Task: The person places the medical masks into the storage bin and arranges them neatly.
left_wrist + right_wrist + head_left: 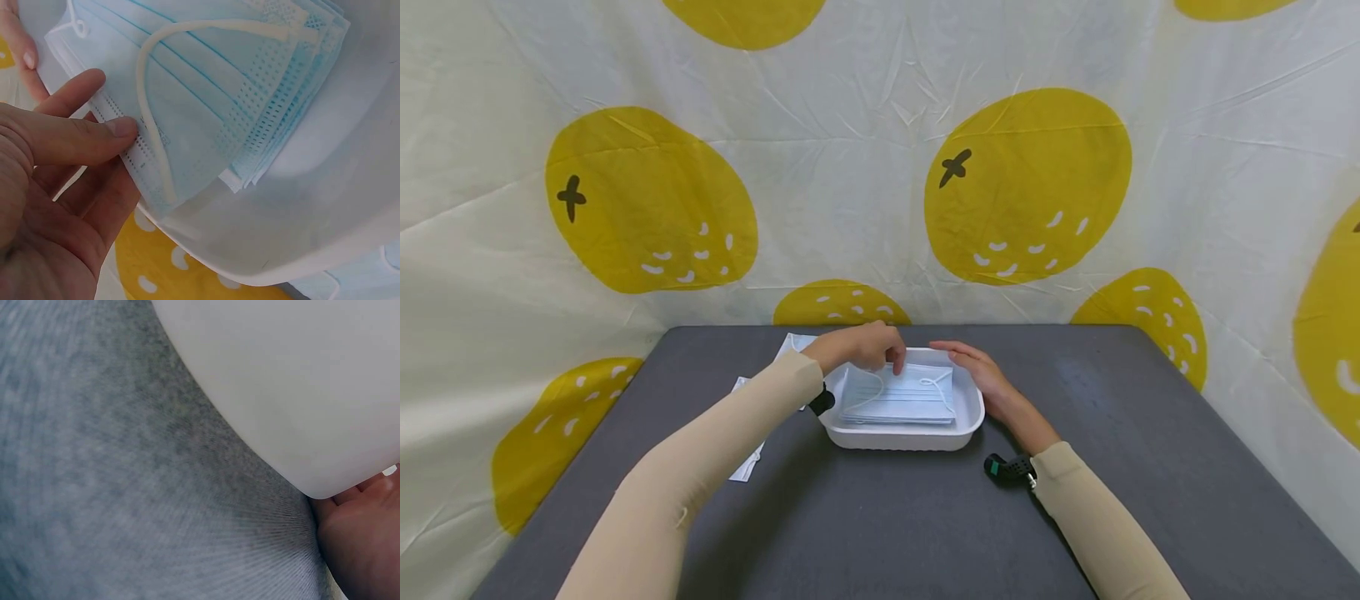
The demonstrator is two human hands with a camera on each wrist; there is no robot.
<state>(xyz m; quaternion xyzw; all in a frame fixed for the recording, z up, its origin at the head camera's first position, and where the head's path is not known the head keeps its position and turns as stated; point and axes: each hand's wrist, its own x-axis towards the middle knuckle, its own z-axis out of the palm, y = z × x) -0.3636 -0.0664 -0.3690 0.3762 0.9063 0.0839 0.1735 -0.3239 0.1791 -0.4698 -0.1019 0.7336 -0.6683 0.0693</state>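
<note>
A white plastic basin (901, 440) holds a stack of light blue face masks (895, 408) with white ear loops. Reaching over the far left part of the basin, my left hand (867, 345) has its fingertips at the stack's far edge. In the left wrist view, thumb and fingers pinch the edge of the top face mask (194, 81), whose near corner is raised from those beneath. My right hand (987, 379) rests against the basin's right side, fingers extended along the far right rim. In the right wrist view, the basin wall (300, 394) hides most of its fingers.
More face masks lie on the dark grey table (880, 525) left of the basin, one mask (799, 341) behind my left forearm and another (747, 468) partly beneath it in view. A white curtain (842, 167) with yellow fruit prints hangs behind the table.
</note>
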